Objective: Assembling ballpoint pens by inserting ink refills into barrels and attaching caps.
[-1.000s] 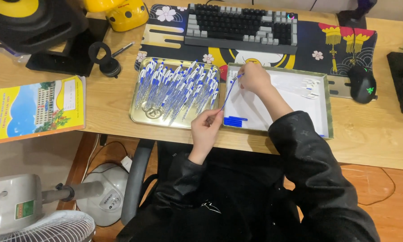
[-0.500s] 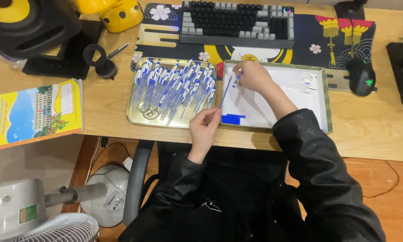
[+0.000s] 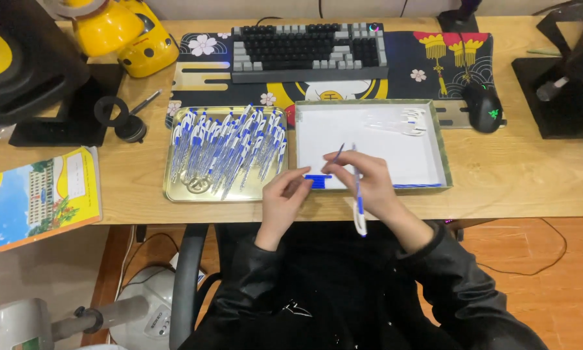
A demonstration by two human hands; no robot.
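Observation:
My right hand [image 3: 368,183] holds a blue and white pen [image 3: 357,194] upright over the near edge of the white tray [image 3: 434,139], with a thin dark refill sticking up between its fingers. My left hand [image 3: 283,198] rests at the desk's front edge, its fingertips at a small blue pen part [image 3: 317,177] lying at the white tray's near left corner. To the left, a gold tray [image 3: 174,192] holds several blue and white pens [image 3: 230,148]. A few clear pen parts [image 3: 405,121] lie in the white tray's far right part.
A keyboard [image 3: 307,50] and a black mouse [image 3: 484,107] sit on a patterned mat behind the trays. A yellow toy car [image 3: 126,35], a black speaker [image 3: 25,68] and a colourful booklet [image 3: 35,198] are on the left. A black stand [image 3: 563,97] is at the right. A fan [image 3: 64,317] stands below.
My right hand drew back from over the gold tray to the white tray's near edge, carrying a pen. My left hand stays at the blue part. The camera view has moved closer.

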